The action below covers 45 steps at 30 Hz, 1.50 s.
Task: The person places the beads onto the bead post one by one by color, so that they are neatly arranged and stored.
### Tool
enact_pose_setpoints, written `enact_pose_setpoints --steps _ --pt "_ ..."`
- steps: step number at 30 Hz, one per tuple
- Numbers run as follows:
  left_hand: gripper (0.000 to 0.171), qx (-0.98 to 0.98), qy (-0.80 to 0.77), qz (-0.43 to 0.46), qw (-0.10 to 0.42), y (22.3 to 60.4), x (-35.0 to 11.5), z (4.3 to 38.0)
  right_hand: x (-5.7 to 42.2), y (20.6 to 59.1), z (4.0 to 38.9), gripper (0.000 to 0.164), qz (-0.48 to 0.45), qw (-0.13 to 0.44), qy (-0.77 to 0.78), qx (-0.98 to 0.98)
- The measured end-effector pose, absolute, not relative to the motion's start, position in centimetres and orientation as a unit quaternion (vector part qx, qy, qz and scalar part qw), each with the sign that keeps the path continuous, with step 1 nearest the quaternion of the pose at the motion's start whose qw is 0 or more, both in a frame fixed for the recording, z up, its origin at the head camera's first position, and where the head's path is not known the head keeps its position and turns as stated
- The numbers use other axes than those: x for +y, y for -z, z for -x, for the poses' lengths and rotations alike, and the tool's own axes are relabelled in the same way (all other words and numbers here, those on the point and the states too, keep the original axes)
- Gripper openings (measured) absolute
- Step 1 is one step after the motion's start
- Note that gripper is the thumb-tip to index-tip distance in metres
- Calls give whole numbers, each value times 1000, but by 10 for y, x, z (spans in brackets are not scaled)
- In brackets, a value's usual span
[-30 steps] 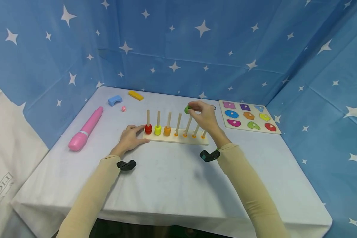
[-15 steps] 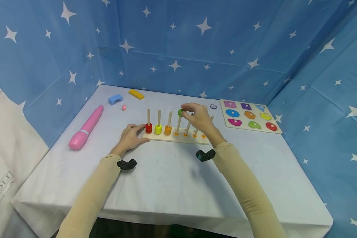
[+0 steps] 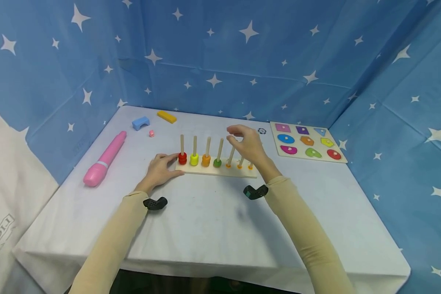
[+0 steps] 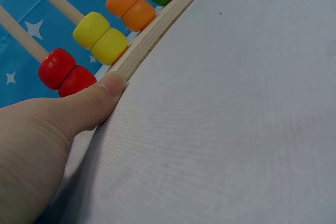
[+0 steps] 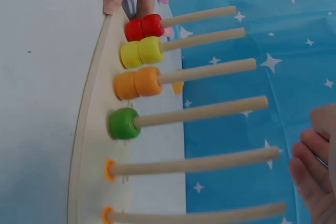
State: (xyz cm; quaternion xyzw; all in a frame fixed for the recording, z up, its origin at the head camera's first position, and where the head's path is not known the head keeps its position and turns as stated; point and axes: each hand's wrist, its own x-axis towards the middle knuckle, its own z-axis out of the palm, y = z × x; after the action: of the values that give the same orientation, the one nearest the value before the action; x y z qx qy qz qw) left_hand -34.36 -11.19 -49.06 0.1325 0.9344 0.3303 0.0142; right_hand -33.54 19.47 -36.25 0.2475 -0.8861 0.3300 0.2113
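A wooden peg board (image 3: 239, 173) stands on the table with a row of upright pegs. Two red beads (image 5: 144, 26), two yellow beads (image 5: 140, 52) and two orange beads (image 5: 137, 83) are stacked on the first three pegs from the left. One green bead (image 5: 123, 124) sits at the foot of the following peg; orange rings mark the bases of the bare pegs. My left hand (image 3: 159, 170) grips the board's left end, thumb (image 4: 113, 83) on the front edge and fingers behind. My right hand (image 3: 250, 143) hovers above the right-hand pegs, fingers loosely bent, nothing between them.
On the left lie a pink bat-like toy (image 3: 104, 159), a blue arch block (image 3: 141, 123), a yellow block (image 3: 167, 116) and a small pink bead (image 3: 152, 133). A shape puzzle board (image 3: 308, 141) lies at the back right. Starry blue cloth (image 3: 213, 53) hangs behind.
The right hand brought the green bead leftward to the fourth peg's top and let it go; it now sits at that peg's base. The left hand stayed on the board.
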Motion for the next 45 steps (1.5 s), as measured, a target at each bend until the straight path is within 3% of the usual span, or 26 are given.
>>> enact_pose_setpoints --steps 10,18,27,37,45 --pt "83 934 -333 -126 11 490 -117 345 245 355 323 15 -202 313 -399 -838" --pt "82 933 -337 -123 6 491 -121 346 275 347 294 19 -123 327 -432 -831" --pt "81 935 -331 -129 2 491 -120 346 319 411 289 19 -102 233 -405 -878" --pt "82 934 -333 -128 6 493 -116 346 330 447 270 30 -100 26 -338 -935" --pt "81 933 -334 -135 4 493 -112 345 332 456 266 25 -105 8 -316 -943"
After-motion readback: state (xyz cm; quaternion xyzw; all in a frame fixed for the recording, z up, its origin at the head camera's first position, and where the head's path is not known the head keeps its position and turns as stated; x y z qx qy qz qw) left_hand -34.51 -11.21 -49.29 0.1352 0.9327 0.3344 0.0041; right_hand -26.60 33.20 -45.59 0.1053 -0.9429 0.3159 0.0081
